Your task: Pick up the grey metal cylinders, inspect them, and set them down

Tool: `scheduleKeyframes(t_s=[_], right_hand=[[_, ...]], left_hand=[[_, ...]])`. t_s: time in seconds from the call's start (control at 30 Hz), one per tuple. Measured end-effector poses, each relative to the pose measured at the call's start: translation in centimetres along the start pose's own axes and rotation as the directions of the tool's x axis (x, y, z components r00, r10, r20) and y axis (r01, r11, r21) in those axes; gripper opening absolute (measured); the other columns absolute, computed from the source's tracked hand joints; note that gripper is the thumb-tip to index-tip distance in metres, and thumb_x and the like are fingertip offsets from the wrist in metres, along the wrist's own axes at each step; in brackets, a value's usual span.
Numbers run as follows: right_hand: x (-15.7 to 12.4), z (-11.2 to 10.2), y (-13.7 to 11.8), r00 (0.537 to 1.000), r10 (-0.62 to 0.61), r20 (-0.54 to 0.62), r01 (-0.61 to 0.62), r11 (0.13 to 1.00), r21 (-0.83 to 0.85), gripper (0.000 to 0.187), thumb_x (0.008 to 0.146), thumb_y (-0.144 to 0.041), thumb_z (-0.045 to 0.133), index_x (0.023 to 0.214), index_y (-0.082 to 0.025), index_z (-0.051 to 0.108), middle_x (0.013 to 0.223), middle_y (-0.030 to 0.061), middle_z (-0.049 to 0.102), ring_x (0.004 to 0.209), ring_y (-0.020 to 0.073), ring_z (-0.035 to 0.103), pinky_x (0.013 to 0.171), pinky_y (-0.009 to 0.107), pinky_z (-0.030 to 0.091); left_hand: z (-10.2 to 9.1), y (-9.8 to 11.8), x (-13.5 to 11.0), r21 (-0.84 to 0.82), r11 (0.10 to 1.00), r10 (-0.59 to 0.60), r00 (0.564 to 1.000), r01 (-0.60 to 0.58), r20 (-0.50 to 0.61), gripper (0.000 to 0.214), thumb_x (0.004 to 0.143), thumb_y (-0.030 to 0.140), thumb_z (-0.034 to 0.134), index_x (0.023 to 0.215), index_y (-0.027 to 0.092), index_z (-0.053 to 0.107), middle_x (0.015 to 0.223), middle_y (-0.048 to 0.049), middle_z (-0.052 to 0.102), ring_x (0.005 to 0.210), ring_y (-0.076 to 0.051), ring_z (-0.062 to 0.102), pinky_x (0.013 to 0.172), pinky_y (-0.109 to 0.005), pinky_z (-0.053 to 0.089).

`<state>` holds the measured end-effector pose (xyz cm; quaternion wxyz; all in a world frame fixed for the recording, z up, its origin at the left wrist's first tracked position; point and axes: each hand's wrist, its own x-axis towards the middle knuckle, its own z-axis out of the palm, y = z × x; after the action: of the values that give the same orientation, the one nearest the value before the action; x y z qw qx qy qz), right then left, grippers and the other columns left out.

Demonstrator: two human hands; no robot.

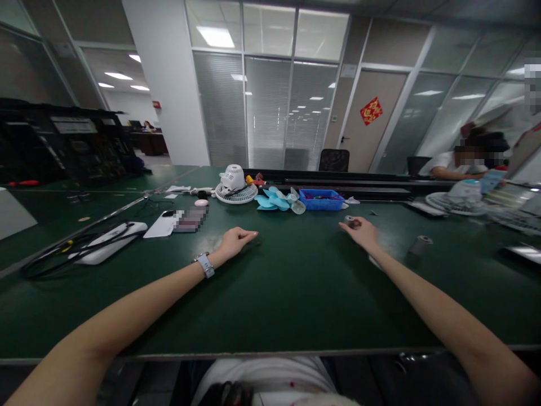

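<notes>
My left hand (235, 242), a watch on its wrist, hovers over the green table with thumb and fingertips pinched together. Whatever may be between those fingertips is too small to make out. In my right hand (364, 232) is a small metal cylinder (349, 219), gripped by the closed fingers. A similar metal cylinder (421, 243) stands on the table to the right of that hand. Beyond both hands lie light blue fan blades (274, 199), some translucent blades (297, 203) and a blue basket (322, 202) with small items inside.
A white fan body (233, 179) rests on its round grille behind my left hand. To the left are a white phone (159, 225) and a white device (110, 243) with black cable. Another fan (464, 196) and a seated person (459, 164) are at the right.
</notes>
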<state>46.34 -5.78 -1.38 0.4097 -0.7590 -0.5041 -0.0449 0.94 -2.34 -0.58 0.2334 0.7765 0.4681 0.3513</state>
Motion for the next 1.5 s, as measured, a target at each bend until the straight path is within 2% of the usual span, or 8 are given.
scheduleKeyframes(t_s=[0.23,0.4,0.5,0.63,0.8,0.93,1.23,1.5], right_hand=[[1.3,-1.3,3.8,0.983,0.179,-0.042,-0.181,0.982,-0.063,0.058,0.066,-0.053,0.074,0.108,-0.015,0.064,0.105,0.016,0.069,0.099,0.0319,0.064,0.086,0.044,0.049],[-2.0,-1.1,-3.5,0.937,-0.24,-0.253,0.21,0.968,-0.14,0.071,0.074,-0.04,0.069,0.136,-0.013,0.047,0.14,0.0199,0.049,0.129,0.0349,0.044,0.104,0.052,0.034],[-5.5,1.4,-10.1,0.775,-0.623,0.105,0.62,0.782,0.065,0.038,0.086,-0.038,0.059,0.12,-0.021,0.066,0.127,0.0106,0.063,0.121,0.0281,0.054,0.105,0.046,0.034],[-10.0,6.4,-17.1,0.562,-0.744,0.362,0.689,0.663,0.292,0.029,0.088,-0.047,0.062,0.104,-0.027,0.076,0.118,0.0065,0.07,0.12,0.0281,0.056,0.104,0.047,0.034],[-11.9,10.4,-20.8,0.627,-0.675,0.389,0.606,0.737,0.301,0.029,0.085,-0.052,0.066,0.101,-0.031,0.078,0.119,0.0062,0.069,0.12,0.0303,0.056,0.096,0.049,0.039],[-10.9,9.2,-20.1,0.626,-0.697,0.35,0.618,0.717,0.324,0.022,0.087,-0.047,0.065,0.096,-0.032,0.078,0.111,0.0028,0.072,0.109,0.0264,0.061,0.093,0.046,0.042],[0.3,-1.8,-4.3,0.928,-0.359,-0.094,0.337,0.921,-0.194,0.038,0.091,-0.047,0.054,0.105,-0.02,0.077,0.109,0.0113,0.072,0.102,0.0288,0.061,0.086,0.039,0.044],[2.3,-2.8,2.1,0.992,-0.044,-0.116,0.007,0.953,-0.303,0.041,0.089,-0.048,0.053,0.103,-0.018,0.078,0.092,0.0134,0.073,0.08,0.0265,0.063,0.07,0.035,0.044]], left_hand=[[-1.2,-1.7,1.0,-0.161,0.97,-0.214,0.957,0.184,-0.196,0.046,0.088,0.056,0.049,0.106,0.021,0.072,0.091,-0.0053,0.073,0.068,-0.018,0.065,0.06,-0.025,0.046],[-0.7,-2.2,1.2,-0.201,0.956,-0.268,0.918,0.215,-0.291,0.036,0.089,0.049,0.05,0.098,0.018,0.066,0.087,-0.0051,0.07,0.06,-0.014,0.061,0.059,-0.024,0.046],[-0.5,-1.8,1.0,-0.167,0.964,-0.249,0.926,0.208,-0.284,0.031,0.089,0.047,0.052,0.098,0.02,0.064,0.087,-0.0032,0.069,0.061,-0.014,0.062,0.06,-0.024,0.046],[-0.5,-1.8,0.8,-0.149,0.971,-0.226,0.93,0.189,-0.29,0.03,0.09,0.046,0.049,0.1,0.022,0.062,0.09,-0.0025,0.067,0.061,-0.013,0.062,0.061,-0.025,0.046],[-0.6,-1.8,0.8,-0.147,0.976,-0.196,0.945,0.162,-0.263,0.033,0.09,0.049,0.048,0.102,0.021,0.061,0.089,-0.0025,0.066,0.06,-0.014,0.064,0.061,-0.026,0.046],[-0.5,-1.4,0.7,-0.137,0.977,-0.195,0.95,0.165,-0.245,0.033,0.09,0.048,0.048,0.104,0.021,0.061,0.09,-0.0033,0.066,0.061,-0.015,0.064,0.062,-0.027,0.046],[-0.5,-1.4,0.5,-0.112,0.975,-0.21,0.952,0.189,-0.223,0.036,0.091,0.049,0.047,0.108,0.02,0.06,0.093,-0.0046,0.065,0.064,-0.015,0.065,0.06,-0.025,0.046],[-0.6,-1.3,0.6,-0.078,0.977,-0.21,0.955,0.198,-0.209,0.036,0.092,0.047,0.046,0.108,0.019,0.06,0.093,-0.0052,0.067,0.066,-0.016,0.065,0.062,-0.026,0.046]])
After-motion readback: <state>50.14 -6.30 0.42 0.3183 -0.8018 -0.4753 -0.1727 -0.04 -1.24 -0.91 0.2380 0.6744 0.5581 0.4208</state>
